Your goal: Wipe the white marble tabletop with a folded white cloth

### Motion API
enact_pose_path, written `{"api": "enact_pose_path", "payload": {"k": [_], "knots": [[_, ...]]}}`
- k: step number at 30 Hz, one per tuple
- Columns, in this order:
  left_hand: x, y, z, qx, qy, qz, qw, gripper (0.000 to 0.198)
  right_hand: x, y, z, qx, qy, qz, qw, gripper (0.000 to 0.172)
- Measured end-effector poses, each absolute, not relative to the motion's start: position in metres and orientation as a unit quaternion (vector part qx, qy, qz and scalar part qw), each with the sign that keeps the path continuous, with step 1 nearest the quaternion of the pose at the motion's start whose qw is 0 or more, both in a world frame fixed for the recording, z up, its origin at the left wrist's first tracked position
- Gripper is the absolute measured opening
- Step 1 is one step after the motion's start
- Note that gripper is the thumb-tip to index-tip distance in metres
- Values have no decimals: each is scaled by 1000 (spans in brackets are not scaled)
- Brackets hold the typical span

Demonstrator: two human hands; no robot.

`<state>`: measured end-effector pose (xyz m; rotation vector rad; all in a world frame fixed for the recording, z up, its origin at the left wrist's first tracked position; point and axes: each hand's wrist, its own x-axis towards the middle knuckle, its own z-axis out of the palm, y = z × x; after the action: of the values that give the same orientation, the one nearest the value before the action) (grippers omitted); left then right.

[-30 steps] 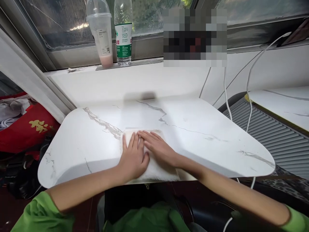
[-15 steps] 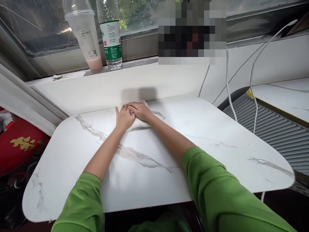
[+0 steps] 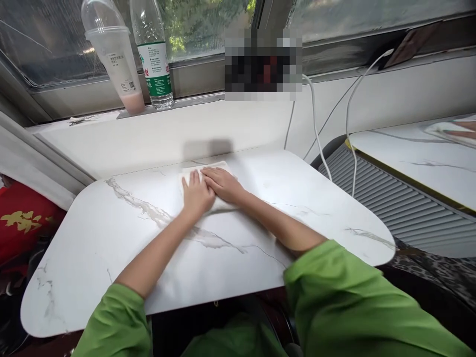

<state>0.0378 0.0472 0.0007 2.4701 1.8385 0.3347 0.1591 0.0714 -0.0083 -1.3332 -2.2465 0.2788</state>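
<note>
A folded white cloth (image 3: 223,204) lies on the white, grey-veined tabletop (image 3: 111,248), close to the wall side. My left hand (image 3: 197,193) presses on the cloth with its fingers spread and pointing away from me. Right beside it, my right hand (image 3: 225,184) lies flat on the same cloth, its fingers reaching left against the left hand. Both hands rest on top of the cloth and cover much of it.
On the window ledge stand a plastic cup (image 3: 121,64) with pink drink and a water bottle (image 3: 154,64). White cables (image 3: 316,119) hang at the right, above a ridged grey surface (image 3: 401,198). A red bag (image 3: 29,218) sits at the left. Another person's hand (image 3: 461,130) shows at the far right.
Both hands and the cloth have come a little toward me from the wall edge. The view has shifted right, and another person's hand with a cloth now shows at the right.
</note>
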Motion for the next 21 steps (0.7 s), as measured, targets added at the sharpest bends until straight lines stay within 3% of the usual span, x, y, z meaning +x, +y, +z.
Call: {"api": "enact_pose_path", "payload": {"k": [4, 10, 14, 21], "knots": [[90, -24, -3, 852, 515, 89, -20, 61, 215, -11, -11, -478, -836, 63, 263, 46], [148, -70, -4, 908, 398, 131, 4, 58, 282, -95, -12, -627, -743, 28, 231, 50], [159, -70, -4, 912, 388, 130, 33, 61, 288, -96, -15, -657, -718, 53, 223, 52], [146, -17, -1, 866, 493, 81, 32, 64, 274, -17, -15, -570, -783, 77, 235, 49]]}}
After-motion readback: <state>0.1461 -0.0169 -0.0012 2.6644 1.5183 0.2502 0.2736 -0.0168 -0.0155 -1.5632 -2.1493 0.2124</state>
